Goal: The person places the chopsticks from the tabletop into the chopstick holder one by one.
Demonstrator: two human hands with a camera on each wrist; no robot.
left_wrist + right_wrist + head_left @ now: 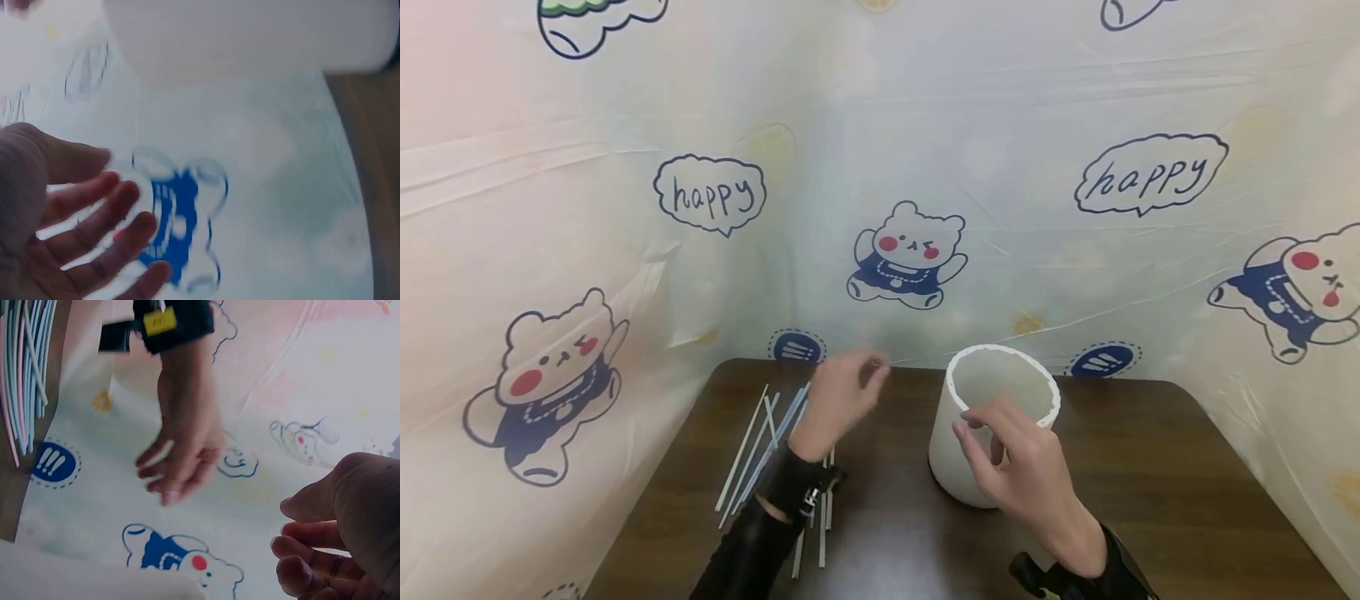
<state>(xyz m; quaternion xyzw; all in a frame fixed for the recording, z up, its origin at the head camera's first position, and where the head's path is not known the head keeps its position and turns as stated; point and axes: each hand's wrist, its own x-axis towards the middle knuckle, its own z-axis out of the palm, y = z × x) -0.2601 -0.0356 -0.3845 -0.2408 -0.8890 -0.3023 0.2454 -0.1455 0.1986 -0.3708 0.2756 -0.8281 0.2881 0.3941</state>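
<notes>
My left hand (841,400) hovers over the table beside a loose bundle of thin straw-like sticks (747,467), its fingers bent and slightly blurred. Nothing shows in its grasp in the left wrist view, where the fingers (125,240) are spread and loosely curved. To the right stands a white cylindrical container (957,467), upright with its top open. In front of its rim is my right hand (1026,462), thumb and index apart, holding nothing. Several sticks (28,375) look pale blue, white and pink in the right wrist view; my left forearm hides part of the bundle.
A dark brown wooden table (1150,483) carries the container and sticks. Behind and at both sides hangs a pale curtain (1000,100) printed with bears and "happy" bubbles, meeting the table's back edge. Each wrist wears a black strap (793,479).
</notes>
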